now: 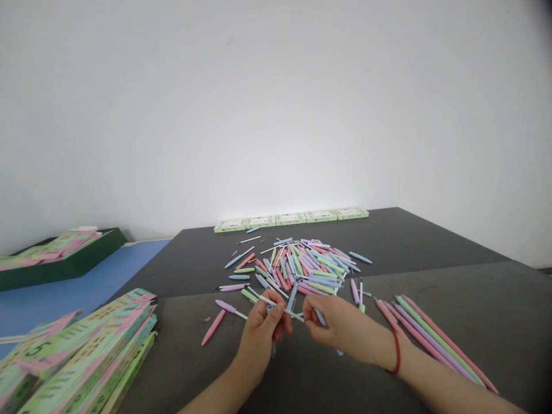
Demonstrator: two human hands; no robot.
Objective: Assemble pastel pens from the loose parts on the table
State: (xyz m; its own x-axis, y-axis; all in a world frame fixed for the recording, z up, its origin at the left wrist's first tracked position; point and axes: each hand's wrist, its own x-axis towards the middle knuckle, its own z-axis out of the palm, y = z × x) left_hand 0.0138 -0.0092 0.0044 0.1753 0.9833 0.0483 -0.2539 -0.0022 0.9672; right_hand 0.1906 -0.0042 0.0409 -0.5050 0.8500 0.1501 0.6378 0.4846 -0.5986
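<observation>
Card stack: nearest to us, well to the left of our fingers, we see a fanned pile of green and pink printed cards (pixel 81 351) lying on the table (pixel 431 241).
Green tray: far off to the left of our fingers, we see a dark green tray (pixel 92 250) with more such cards in it, on a blue surface (pixel 64 287).
Pink barrel: just left of our left fingers, a single pink pen barrel (pixel 213 327) lies apart on the table.
Left hand: our left hand (pixel 261 336) has its fingers (pixel 276 319) closed together on a thin white refill (pixel 276 303), which slants up and to the left past them; a blue piece shows between these fingers, too small for us to name.
Right hand: our right hand (pixel 340 328) has its fingers (pixel 309 313) pinched together at the other end of that refill, with a blue pen barrel (pixel 320 318) held in the same hand; a red band (pixel 397 352) circles this wrist.
Loose pile: just beyond both sets of fingers, we see a heap of pastel pen parts (pixel 302 267).
Boxes: farther beyond the fingers, a row of green boxes (pixel 291 218) sits along the table's far edge.
Finished pens: right of our right fingers, long pens (pixel 431 339) lie side by side.
</observation>
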